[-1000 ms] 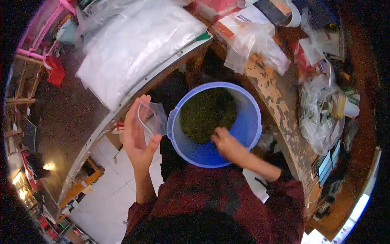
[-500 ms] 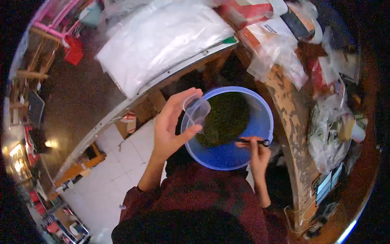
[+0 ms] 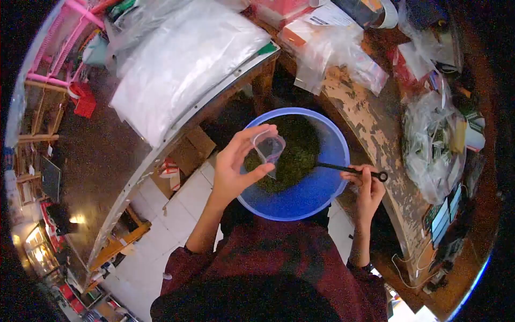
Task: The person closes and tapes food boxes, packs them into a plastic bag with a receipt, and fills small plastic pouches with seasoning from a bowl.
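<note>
A blue bucket (image 3: 300,206) with a pale rim sits at my lap, holding dark green loose material (image 3: 298,145). My left hand (image 3: 238,166) is over its left side, fingers and thumb curved round a small clear plastic bag (image 3: 270,147) whose mouth is spread. At the right rim, my right hand (image 3: 366,188) grips the long black handle of a utensil (image 3: 343,168). The ring end of the handle sticks out past my fingers, and its other end reaches into the green material, where its tip is hidden.
A large stack of clear plastic bags (image 3: 188,64) lies on the left table. The worn wooden table edge (image 3: 365,123) runs along the right, with crumpled plastic bags (image 3: 432,145) farther right. An open cardboard box (image 3: 196,147) stands under the left table.
My left hand has moved right with the bag, from beside the bucket to over it. My right hand has come out of the green material to the right rim and now holds the black utensil.
</note>
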`<state>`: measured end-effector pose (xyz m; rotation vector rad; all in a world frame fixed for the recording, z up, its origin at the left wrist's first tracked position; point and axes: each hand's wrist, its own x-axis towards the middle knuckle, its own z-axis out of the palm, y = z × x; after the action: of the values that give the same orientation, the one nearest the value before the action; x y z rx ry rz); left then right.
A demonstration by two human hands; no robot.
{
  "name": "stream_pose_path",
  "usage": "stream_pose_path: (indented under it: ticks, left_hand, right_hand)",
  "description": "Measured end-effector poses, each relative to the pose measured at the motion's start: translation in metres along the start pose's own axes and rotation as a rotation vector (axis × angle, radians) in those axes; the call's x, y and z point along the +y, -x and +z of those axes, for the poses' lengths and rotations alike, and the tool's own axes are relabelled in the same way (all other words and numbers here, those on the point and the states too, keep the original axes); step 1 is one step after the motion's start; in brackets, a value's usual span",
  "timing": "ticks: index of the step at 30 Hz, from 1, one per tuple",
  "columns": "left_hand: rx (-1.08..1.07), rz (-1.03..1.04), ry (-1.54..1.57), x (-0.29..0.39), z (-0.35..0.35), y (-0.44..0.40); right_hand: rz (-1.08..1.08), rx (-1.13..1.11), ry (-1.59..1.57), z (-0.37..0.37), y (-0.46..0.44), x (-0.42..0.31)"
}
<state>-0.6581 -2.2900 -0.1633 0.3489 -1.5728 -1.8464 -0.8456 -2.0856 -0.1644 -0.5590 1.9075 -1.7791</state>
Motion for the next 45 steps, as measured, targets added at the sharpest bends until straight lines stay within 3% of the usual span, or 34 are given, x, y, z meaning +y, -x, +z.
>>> stream_pose_path:
  ticks: [6,8,11,17,19,21,24,26,29,35,38,40,42,43,45]
  left_hand:
    - [0.006,-0.003,-0.150,-0.004,0.015,-0.001]
    - [-0.037,0.035,-0.441,-0.007,0.014,0.001]
    - [-0.066,0.043,-0.605,-0.001,0.019,0.000]
    - [-0.098,0.057,-0.538,-0.008,0.032,0.004]
    - [-0.181,0.089,-0.732,-0.009,0.031,0.004]
    - [-0.137,0.011,-0.666,-0.018,0.033,0.009]
    - [-0.142,-0.057,-0.659,-0.018,0.033,0.006]
    - [-0.125,-0.057,-0.666,-0.016,0.035,0.006]
    - [-0.046,-0.056,-0.541,-0.029,0.036,0.004]
    - [0.043,-0.071,-0.286,-0.032,0.046,0.001]
    - [0.020,-0.110,-0.309,-0.030,0.046,0.000]
    - [0.011,-0.117,-0.320,-0.035,0.043,0.001]
    - [0.054,-0.156,-0.087,-0.034,0.035,-0.002]
    - [0.051,-0.159,-0.095,-0.028,0.031,-0.004]
    - [0.117,-0.193,0.096,-0.011,0.024,-0.009]
  right_hand:
    - [-0.007,0.050,0.008,-0.014,-0.008,-0.013]
    - [-0.032,0.071,-0.019,-0.017,-0.011,-0.026]
    - [-0.172,0.162,-0.080,-0.020,-0.012,-0.046]
    - [-0.261,0.048,-0.140,0.005,-0.007,-0.079]
    - [-0.187,-0.101,0.044,0.018,-0.004,-0.080]
    - [-0.139,-0.302,-0.059,0.027,-0.001,-0.080]
    - [-0.109,-0.380,0.060,0.027,0.000,-0.080]
    - [-0.230,-0.607,0.312,0.021,-0.007,-0.085]
    - [-0.250,-0.655,0.359,0.017,-0.007,-0.094]
    - [-0.452,-0.471,0.252,0.010,-0.017,-0.084]
    - [-0.415,-0.145,0.198,0.013,-0.014,-0.088]
    - [-0.365,-0.047,0.089,0.001,-0.016,-0.077]
    - [-0.313,0.128,0.006,-0.011,-0.016,-0.068]
    - [-0.309,0.131,-0.001,-0.013,-0.016,-0.066]
    - [-0.229,-0.260,0.170,-0.012,-0.014,-0.070]
